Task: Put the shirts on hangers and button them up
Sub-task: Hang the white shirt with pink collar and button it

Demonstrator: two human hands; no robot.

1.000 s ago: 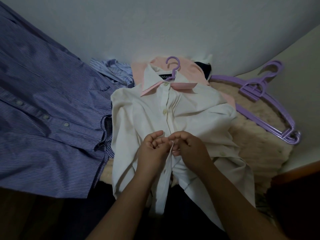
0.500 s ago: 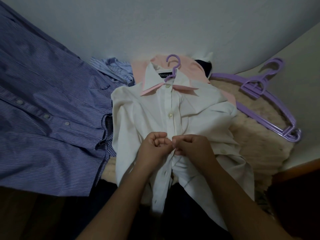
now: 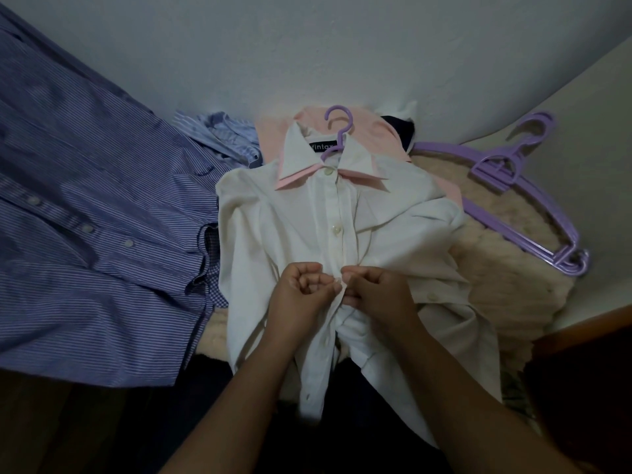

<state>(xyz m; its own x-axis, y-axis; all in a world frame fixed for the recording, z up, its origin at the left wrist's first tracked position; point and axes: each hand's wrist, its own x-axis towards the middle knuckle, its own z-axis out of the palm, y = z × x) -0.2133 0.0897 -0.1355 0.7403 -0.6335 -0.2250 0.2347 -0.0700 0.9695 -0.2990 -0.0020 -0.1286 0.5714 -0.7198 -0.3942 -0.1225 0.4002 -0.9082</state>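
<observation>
Both hands have closed together since a second ago, left hand (image 3: 301, 292) and right hand (image 3: 378, 294) pinching the placket of the white shirt (image 3: 294, 230) lying centre on its purple hanger (image 3: 337, 131), upper buttons fastened, lower ones open, spare hangers (image 3: 533, 206) waiting far right.

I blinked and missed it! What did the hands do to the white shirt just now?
The left hand and right hand closed up tighter and pressed together, pinching the white shirt front at the next button. The hanger, the striped shirt and the spare hangers stayed put.
</observation>
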